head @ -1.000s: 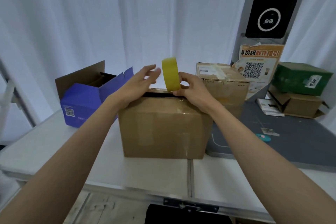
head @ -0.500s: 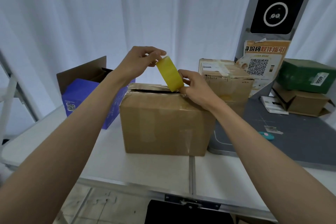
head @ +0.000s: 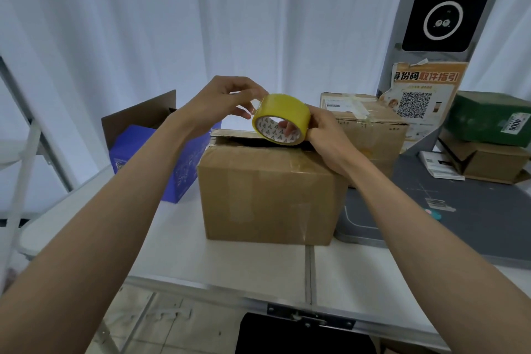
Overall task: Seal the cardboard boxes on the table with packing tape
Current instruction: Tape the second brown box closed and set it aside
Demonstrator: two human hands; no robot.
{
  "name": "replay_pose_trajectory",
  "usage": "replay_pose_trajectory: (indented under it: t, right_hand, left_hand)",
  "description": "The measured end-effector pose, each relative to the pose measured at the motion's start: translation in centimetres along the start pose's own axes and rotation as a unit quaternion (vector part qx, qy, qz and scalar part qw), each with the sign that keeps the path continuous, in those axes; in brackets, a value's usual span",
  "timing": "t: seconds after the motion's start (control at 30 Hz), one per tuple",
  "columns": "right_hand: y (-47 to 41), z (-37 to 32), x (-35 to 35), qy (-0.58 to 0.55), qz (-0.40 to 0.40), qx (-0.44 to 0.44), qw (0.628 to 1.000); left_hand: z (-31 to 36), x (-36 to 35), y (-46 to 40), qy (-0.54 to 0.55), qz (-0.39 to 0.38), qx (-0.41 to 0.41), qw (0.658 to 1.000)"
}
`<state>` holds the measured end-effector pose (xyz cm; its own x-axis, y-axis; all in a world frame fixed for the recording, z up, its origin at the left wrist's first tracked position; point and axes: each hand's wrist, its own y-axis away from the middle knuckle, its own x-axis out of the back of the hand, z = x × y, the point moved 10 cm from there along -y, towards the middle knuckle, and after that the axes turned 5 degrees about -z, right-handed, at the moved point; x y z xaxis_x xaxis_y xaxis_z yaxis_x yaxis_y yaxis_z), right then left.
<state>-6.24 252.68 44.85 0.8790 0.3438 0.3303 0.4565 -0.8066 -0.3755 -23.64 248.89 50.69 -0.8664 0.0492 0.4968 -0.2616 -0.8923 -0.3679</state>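
Peeling the free end is where you can lose this: the yellow tape roll (head: pixel 280 116) hangs just above the brown cardboard box (head: pixel 270 192), whose top flaps sit slightly lifted with a dark gap along the far edge. If you pull out a strip before those flaps lie flat, I judge the tape will bridge the gap or wrinkle, and a loose tail may fold back and stick to itself. Your right hand (head: pixel 327 138) grips the roll from its 3 o'clock side, with a finger showing through the core. Your left hand (head: pixel 227 103), at the roll's 10 o'clock, pinches what looks like the clear tape end at the rim. The box stands on the white table (head: pixel 230 264), directly below both hands. Other boxes wait at its 9 and 2 o'clock.
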Motion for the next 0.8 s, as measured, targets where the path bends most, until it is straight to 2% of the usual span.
replay_pose_trajectory:
  t: [0.17,0.63,0.8]
  right_hand:
    - [0.1,-0.1,-0.3,-0.018,-0.012,-0.009,1.000]
    - [-0.1,0.2,-0.6,-0.099,-0.011,-0.030,0.995]
    - [-0.6,0.6,-0.5,-0.109,-0.021,-0.043,0.993]
  left_hand:
    - [0.6,0.2,-0.2,0.014,0.012,0.000,1.000]
    - [3.1,0.1,0.2,-0.109,-0.031,0.007,0.993]
    - [2.6,0.7,-0.2,-0.145,0.008,0.011,0.989]
